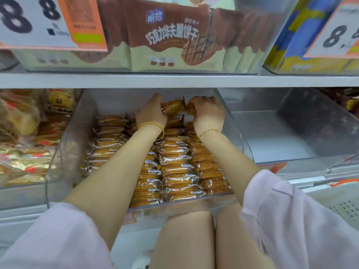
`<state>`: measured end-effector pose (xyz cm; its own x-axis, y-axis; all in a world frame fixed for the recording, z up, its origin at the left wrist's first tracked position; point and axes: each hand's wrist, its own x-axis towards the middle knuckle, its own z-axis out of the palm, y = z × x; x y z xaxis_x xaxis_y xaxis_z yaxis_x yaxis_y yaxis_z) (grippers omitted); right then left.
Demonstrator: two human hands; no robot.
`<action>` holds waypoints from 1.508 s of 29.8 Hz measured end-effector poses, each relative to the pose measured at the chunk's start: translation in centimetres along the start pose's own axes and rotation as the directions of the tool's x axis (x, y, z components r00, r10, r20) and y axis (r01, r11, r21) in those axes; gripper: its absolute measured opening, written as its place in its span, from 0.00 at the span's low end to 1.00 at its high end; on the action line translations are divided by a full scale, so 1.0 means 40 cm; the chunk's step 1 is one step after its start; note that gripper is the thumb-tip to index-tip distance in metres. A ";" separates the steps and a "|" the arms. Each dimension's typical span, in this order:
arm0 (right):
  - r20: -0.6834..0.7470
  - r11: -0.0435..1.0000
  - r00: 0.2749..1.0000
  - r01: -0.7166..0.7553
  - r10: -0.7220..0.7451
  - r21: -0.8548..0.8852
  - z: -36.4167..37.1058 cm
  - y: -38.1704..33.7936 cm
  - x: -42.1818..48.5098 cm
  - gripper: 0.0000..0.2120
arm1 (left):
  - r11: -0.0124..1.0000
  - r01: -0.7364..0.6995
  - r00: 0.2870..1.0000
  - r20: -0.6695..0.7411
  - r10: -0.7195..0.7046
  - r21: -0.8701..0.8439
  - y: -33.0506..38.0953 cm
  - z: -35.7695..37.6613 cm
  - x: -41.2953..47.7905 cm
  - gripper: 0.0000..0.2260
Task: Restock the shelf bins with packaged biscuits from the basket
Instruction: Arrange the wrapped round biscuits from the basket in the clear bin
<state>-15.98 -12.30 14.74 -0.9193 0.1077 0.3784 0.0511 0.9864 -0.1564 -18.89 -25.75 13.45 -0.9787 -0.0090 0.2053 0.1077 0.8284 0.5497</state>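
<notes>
A clear plastic shelf bin (64,152) holds several rows of small wrapped biscuit packs (174,166). Both my arms reach deep into it. My left hand (151,113) grips a biscuit pack (174,106) at the bin's back, fingers curled round its left end. My right hand (207,111) holds the same cluster of packs from the right, fingers curled over a pack (189,108). The fingertips of both hands are hidden behind the packs. The basket is not clearly in view.
To the right stands a clear bin (291,136) with nothing in its visible part. Another bin of orange-wrapped snacks (25,152) sits to the left. The shelf above (174,80) carries brown biscuit boxes (171,39) and price signs (29,22). A perforated white surface (342,206) lies at lower right.
</notes>
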 end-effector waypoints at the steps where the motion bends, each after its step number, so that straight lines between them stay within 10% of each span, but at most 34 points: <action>1: -0.003 1.000 1.000 -0.006 0.006 -0.009 0.006 -0.002 0.005 0.16 | 0.997 -0.012 1.000 0.002 0.012 0.071 -0.001 0.003 0.000 0.11; 10: -0.068 1.000 0.997 -0.021 0.020 -0.016 0.017 -0.008 0.001 0.16 | 0.905 -0.215 0.962 0.240 0.131 0.368 -0.010 -0.028 0.036 0.20; 21: 0.405 0.998 0.914 0.012 0.016 -0.067 0.044 -0.003 0.046 0.18 | 0.834 -0.322 0.874 0.480 0.079 0.448 -0.031 -0.001 0.069 0.23; 34: 0.387 0.976 0.922 -0.082 -0.002 0.200 -0.096 -0.002 -0.026 0.29 | 0.807 -0.242 0.939 0.340 0.054 0.539 0.040 -0.047 -0.016 0.19; 39: 0.110 0.817 0.992 -0.007 -0.068 0.576 -0.246 0.090 -0.212 0.26 | 0.985 -0.171 0.980 0.104 0.170 -0.001 0.134 -0.096 -0.178 0.17; 45: 0.219 0.527 0.972 -0.230 0.084 0.818 -0.294 0.325 -0.499 0.23 | 0.672 -0.229 0.853 0.187 0.487 -0.704 0.341 0.008 -0.467 0.15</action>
<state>7.61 -0.17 15.88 -0.9748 0.1603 0.1551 -0.0810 0.3936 -0.9157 0.79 -14.10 16.85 -0.8154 0.5004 0.2912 0.4197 0.1644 0.8927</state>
